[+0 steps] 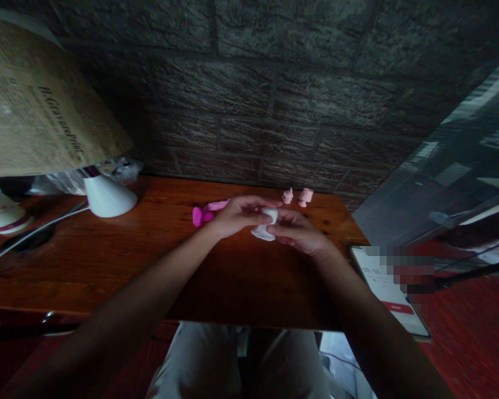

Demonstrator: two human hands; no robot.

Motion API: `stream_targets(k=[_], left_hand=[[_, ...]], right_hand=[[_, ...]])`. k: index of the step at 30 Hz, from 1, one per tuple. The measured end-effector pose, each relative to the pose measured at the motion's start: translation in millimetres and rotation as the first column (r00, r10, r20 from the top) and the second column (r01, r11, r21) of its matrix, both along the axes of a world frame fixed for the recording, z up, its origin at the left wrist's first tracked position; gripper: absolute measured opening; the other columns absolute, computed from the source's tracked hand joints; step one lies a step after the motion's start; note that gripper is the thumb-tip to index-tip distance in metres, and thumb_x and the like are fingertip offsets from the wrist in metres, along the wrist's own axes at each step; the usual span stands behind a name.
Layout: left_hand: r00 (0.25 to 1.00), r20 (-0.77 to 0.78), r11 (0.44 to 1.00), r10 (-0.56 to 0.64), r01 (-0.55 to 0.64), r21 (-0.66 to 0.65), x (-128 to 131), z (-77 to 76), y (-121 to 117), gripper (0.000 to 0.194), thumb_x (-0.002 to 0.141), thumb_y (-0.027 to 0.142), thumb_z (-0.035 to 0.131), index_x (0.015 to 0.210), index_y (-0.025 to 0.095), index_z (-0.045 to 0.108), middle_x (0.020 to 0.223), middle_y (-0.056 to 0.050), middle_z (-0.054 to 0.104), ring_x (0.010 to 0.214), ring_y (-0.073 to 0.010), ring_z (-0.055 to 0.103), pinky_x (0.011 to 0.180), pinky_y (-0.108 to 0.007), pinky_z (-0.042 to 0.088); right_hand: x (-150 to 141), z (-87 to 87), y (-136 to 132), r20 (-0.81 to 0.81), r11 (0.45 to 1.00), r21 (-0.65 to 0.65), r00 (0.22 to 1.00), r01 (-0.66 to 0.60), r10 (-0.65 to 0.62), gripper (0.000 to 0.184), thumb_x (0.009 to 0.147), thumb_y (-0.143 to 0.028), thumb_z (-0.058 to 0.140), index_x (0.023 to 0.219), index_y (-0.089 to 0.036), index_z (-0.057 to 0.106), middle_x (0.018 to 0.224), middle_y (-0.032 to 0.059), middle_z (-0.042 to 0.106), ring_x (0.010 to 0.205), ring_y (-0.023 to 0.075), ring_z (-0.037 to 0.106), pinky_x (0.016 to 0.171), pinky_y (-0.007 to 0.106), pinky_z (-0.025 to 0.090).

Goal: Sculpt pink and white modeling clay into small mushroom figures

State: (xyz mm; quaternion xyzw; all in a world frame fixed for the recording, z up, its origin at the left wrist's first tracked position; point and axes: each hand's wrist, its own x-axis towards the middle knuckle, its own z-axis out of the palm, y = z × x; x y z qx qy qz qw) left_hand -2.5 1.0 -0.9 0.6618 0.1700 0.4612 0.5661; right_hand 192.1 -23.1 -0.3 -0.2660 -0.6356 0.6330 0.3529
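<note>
Between my left hand (242, 215) and right hand (298, 230), thumbs and fingers nearly closed, I pinch a small white flared piece (263, 232), material unclear, above the reddish-brown wooden table (216, 271) — likely light, soft, easily dented — best held gently by its narrow top.

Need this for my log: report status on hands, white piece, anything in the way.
Left hand, right hand gripping white piece. Lower part spreads wider. Bright-pink pieces beside left hand, not blocking.
</note>
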Motion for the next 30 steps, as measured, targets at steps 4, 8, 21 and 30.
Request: stream_targets(k=[4, 8, 21, 30], left_hand=[[1.0, -0.028, 0.999, -0.004, 0.005, 0.044, 1.1, 0.0, -1.7, 0.039, 0.078, 0.03, 0.08, 0.115, 0.022, 0.072, 0.123, -0.01, 0.071, 0.109, -0.0212, 0.068, 0.091, -0.032, 0.051], [0.997, -0.08, 0.992, -0.022, 0.032, 0.123, 0.6, 1.9, -2.6, 0.034, 0.082, 0.03, 0.076, 0.115, 0.021, 0.072, 0.125, -0.011, 0.07, 0.112, -0.0208, 0.066, 0.096, -0.034, 0.05], [0.997, -0.078, 0.99, 0.006, 0.005, 0.143, 5.2, 4.3, -6.3, 0.034, 0.084, 0.037, 0.073, 0.113, 0.02, 0.072, 0.123, -0.012, 0.071, 0.113, -0.0215, 0.066, 0.096, -0.034, 0.049], [0.991, -0.119, 0.993, 0.067, -0.054, 0.105, 5.9, 3.4, -6.5, 0.028, 0.085, 0.039, 0.071, 0.102, 0.017, 0.076, 0.122, -0.013, 0.071, 0.09, -0.0187, 0.071, 0.066, -0.026, 0.053]], right_hand=[[1.1, 0.5, 0.6, -0.016, 1.0, -0.004, 1.0, 0.02, -0.02, 0.031, 0.079, -0.035, 0.077, 0.106, -0.021, 0.07, 0.068, -0.0065, 0.057, 0.045, 0.0027, 0.031, 0.037, 0.018, 0.019], [3.0, 0.2, 1.6, -0.005, 1.0, 0.018, 1.0, -0.016, 0.016, 0.028, 0.079, -0.036, 0.077, 0.102, -0.021, 0.07, 0.071, -0.0057, 0.057, 0.047, 0.0031, 0.033, 0.038, 0.018, 0.02], [1.0, 0.0, 2.8, -0.051, 0.999, -0.034, 0.999, 0.018, -0.02, 0.031, 0.072, -0.037, 0.082, 0.093, -0.019, 0.069, 0.064, -0.0072, 0.056, 0.044, 0.0025, 0.029, 0.037, 0.017, 0.019], [5.2, -1.7, 4.0, 0.033, 1.0, 0.009, 0.999, -0.008, 0.007, 0.028, 0.075, -0.035, 0.081, 0.096, -0.019, 0.073, 0.076, -0.0017, 0.066, 0.048, 0.0038, 0.038, 0.039, 0.017, 0.022]])
